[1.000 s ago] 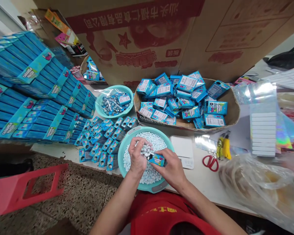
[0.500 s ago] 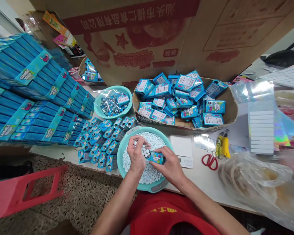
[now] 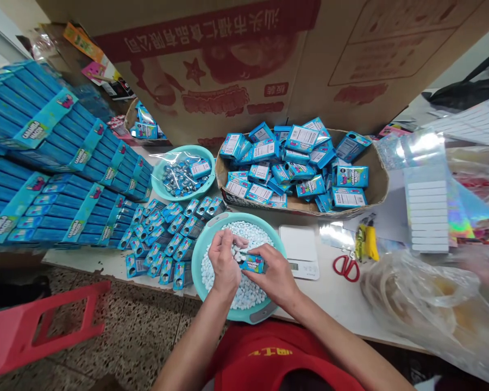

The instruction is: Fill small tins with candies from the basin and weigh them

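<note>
My right hand (image 3: 275, 274) grips a small blue candy box (image 3: 253, 264) between thumb and fingers and holds it over a turquoise basin (image 3: 200, 231). White candy pellets (image 3: 244, 296) fill much of the basin. At the box's left end, my left hand (image 3: 225, 263) is curled around a few of the white pellets, its fingertips close to the box opening. How many pellets it holds is hidden by the fingers.
Several blue boxes with round holes (image 3: 167, 270) stand left of the basin. Behind are a bowl of metallic pieces (image 3: 177, 182) and a carton (image 3: 377, 195) heaped with blue boxes. A white scale (image 3: 299, 244), red scissors (image 3: 346, 269) and a plastic bag (image 3: 436, 326) lie rightward.
My view has shifted a little, so the scene sits slightly further left. The box and my left hand's fingers are now closer together, with the pellets at the box's end.
</note>
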A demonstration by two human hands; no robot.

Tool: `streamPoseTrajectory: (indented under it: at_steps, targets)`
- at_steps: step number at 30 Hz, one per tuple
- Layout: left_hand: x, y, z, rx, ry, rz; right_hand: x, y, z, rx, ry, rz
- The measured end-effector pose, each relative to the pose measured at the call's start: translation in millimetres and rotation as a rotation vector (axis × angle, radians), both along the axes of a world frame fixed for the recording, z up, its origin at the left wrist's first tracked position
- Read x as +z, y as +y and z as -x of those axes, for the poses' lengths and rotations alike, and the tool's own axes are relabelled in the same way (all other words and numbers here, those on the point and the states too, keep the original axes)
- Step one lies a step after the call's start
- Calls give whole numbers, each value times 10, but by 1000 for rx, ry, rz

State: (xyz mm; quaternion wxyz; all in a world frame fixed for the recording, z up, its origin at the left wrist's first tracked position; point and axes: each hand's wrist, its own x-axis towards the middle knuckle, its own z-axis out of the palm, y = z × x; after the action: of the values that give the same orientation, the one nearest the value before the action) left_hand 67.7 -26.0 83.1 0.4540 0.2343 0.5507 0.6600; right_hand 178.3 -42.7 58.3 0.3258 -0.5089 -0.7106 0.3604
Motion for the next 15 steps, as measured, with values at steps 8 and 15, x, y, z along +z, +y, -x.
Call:
streamPoseTrajectory:
  at_steps: [8,15]
  targets:
    - [-69,28,-18,74,34,25,-40,-7,15,-49,12,7]
    - [-109,73,-2,11,-74,-7,-98,44,57,-47,-8,26]
